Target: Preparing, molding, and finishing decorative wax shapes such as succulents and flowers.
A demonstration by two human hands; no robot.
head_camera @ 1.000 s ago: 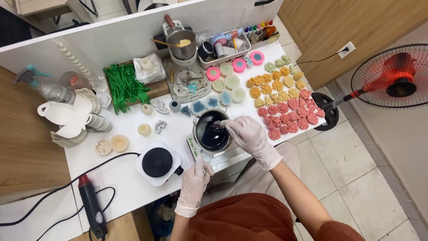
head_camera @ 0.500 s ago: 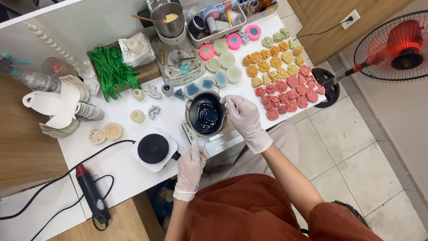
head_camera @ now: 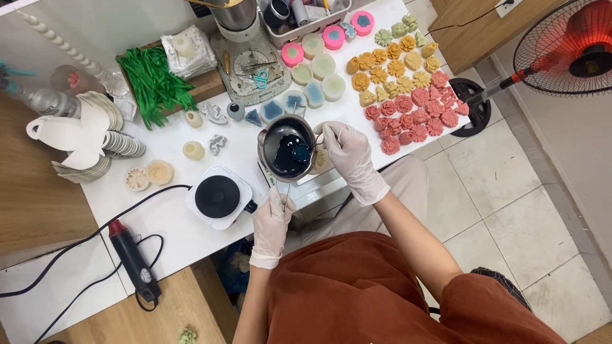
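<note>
Left hand [head_camera: 271,220]: gloved, closed on the pot's thin handle [head_camera: 287,191].
Right hand [head_camera: 347,153]: gloved, fingers pinched at the rim.
Metal pot [head_camera: 287,148]: dark blue liquid; between both hands, above the left.
Hot plate [head_camera: 218,196]: just left of the left hand.

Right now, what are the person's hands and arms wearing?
Both the left hand and right hand wear thin white disposable gloves that end at the wrists. The forearms are bare, with no sleeves reaching them. The rust-orange garment covers the body only.
</note>
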